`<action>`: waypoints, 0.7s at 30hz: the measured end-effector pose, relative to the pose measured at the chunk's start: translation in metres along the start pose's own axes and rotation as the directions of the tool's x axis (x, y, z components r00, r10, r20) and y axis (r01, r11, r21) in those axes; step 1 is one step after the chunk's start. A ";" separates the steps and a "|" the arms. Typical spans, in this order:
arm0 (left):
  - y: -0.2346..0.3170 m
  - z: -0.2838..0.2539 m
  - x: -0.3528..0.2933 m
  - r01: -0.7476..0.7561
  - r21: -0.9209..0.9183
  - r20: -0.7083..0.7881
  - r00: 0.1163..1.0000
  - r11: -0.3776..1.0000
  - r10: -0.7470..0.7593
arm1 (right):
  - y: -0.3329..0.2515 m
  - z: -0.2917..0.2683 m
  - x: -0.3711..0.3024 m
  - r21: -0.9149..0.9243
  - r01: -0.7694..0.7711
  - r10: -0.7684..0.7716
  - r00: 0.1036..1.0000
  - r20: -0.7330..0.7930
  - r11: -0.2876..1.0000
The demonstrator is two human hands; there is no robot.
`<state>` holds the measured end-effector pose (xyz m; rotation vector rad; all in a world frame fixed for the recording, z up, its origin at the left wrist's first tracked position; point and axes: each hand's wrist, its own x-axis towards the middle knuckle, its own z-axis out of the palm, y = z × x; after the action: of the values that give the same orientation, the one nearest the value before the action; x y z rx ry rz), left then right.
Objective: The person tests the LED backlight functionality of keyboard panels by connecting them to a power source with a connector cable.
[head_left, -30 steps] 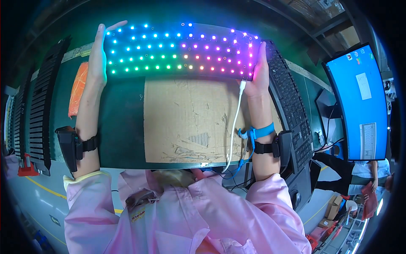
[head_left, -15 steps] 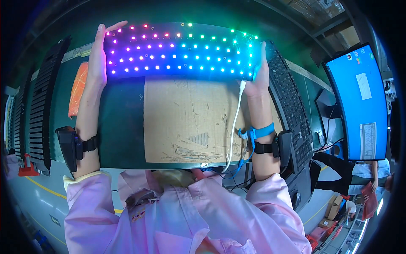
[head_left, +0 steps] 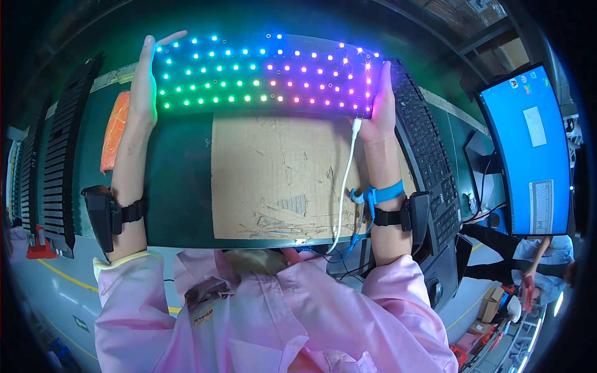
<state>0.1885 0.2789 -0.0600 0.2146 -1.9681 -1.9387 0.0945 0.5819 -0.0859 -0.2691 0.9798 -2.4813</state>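
Observation:
Between my two hands is a dark keyboard circuit board [head_left: 249, 76] with rows of lit LEDs, coloured cyan and green at the left through red to violet at the right. My left hand [head_left: 144, 87] grips its left end, fingers behind the edge. At the other end, my right hand [head_left: 380, 109] holds the right edge, its thumb pointing up and its fingers mostly hidden behind the board. A white cable [head_left: 349, 168] is plugged into the board's lower edge near my right hand and runs down to the table's front edge. A blue wrist strap [head_left: 387, 191] circles my right wrist.
Cardboard [head_left: 273, 180] lies on the green table [head_left: 177, 193] below the board. A black keyboard [head_left: 429, 155] stands to the right, before a monitor [head_left: 528, 155]. Left are an orange piece [head_left: 115, 133] and black slotted racks [head_left: 65, 149]. Another person [head_left: 535, 261] is at far right.
The LED colours have shifted: the left side went from pink and purple to cyan and green, the right from green and cyan to violet. My hands stay still. The other person's arms moved.

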 end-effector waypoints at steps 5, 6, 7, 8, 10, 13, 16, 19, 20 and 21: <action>-0.008 -0.005 0.001 -0.015 -0.036 0.025 1.000 0.999 0.016 | 0.004 0.003 0.001 0.092 -0.035 0.038 0.999 -0.029 0.995; -0.009 -0.005 0.003 0.045 -0.049 -0.035 0.998 0.998 -0.047 | 0.005 0.008 -0.001 0.088 -0.046 0.051 0.997 -0.061 0.995; -0.010 -0.005 0.002 0.014 -0.086 0.011 1.000 0.996 -0.013 | 0.004 0.014 -0.004 0.057 -0.008 0.014 0.995 -0.101 0.998; -0.009 -0.002 0.002 -0.004 0.007 -0.074 0.997 1.000 0.005 | 0.003 0.019 -0.008 0.117 -0.074 0.086 0.991 -0.101 0.990; -0.003 0.007 0.000 -0.131 0.185 -0.128 0.979 0.974 0.157 | 0.001 0.028 -0.022 0.124 0.007 0.008 0.993 -0.116 0.992; 0.020 0.031 -0.010 -0.385 0.585 0.008 0.883 0.714 0.469 | 0.001 0.031 -0.027 0.123 0.266 -0.275 0.959 0.069 0.956; 0.045 0.062 -0.024 -0.597 0.749 0.430 0.769 0.287 0.473 | -0.001 0.012 -0.005 0.289 -0.019 0.018 1.000 0.005 0.957; 0.056 0.094 -0.026 -0.737 0.676 0.701 0.650 0.020 0.294 | 0.011 -0.006 0.013 0.298 0.007 -0.034 0.996 0.086 0.955; 0.057 0.102 -0.024 -0.734 0.678 0.705 0.661 0.030 0.258 | 0.013 -0.009 0.017 0.300 -0.011 -0.019 0.995 0.097 0.954; 0.056 0.109 -0.023 -0.750 0.661 0.729 0.646 0.012 0.227 | 0.015 -0.009 0.018 0.323 -0.054 0.007 0.989 0.145 0.945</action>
<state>0.1783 0.3911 -0.0063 -0.6743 -2.7059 0.0143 0.0806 0.5692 -0.1021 -0.3137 0.4998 -2.5054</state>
